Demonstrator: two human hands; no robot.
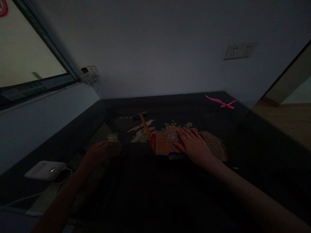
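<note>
1. Head view: your right hand [195, 148] lies flat, fingers unclenched, on the patterned packet [165, 144], which sticks out both sides of them. Left hand [103, 151]: too dark to tell.
2. Looks light, kinda crinkly; I'd pinch the red end [153, 143].

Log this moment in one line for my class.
left hand: over tabletop, contact unclear | right hand: flat on dotted packet | wooden-handled tool: beyond packet's left end | pink ribbon: far right
</note>
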